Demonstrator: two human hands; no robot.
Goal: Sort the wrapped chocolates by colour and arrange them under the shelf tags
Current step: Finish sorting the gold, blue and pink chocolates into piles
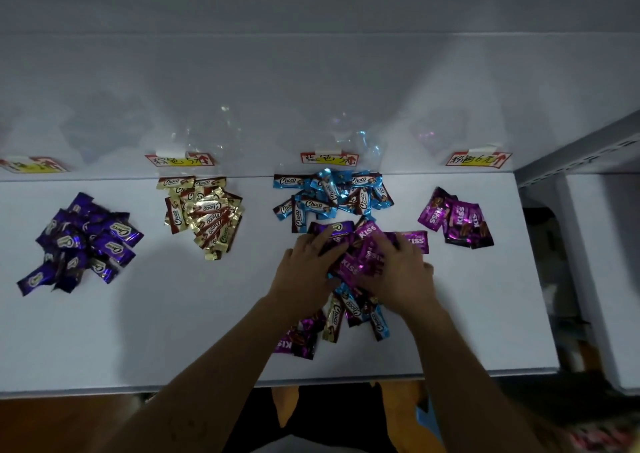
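Note:
Four sorted heaps lie on the white shelf: dark purple chocolates at the left, gold ones, blue ones, and magenta KISS packets at the right. Each heap sits below a red-edged tag, such as the gold tag, the blue tag and the pink tag. A mixed unsorted pile lies in front of the blue heap. My left hand lies flat on its left side. My right hand covers its right side, fingers over magenta packets.
A fourth tag hangs at the far left. The shelf's front edge runs along the bottom and its right end stops near a grey metal upright. The glossy back wall reflects the heaps.

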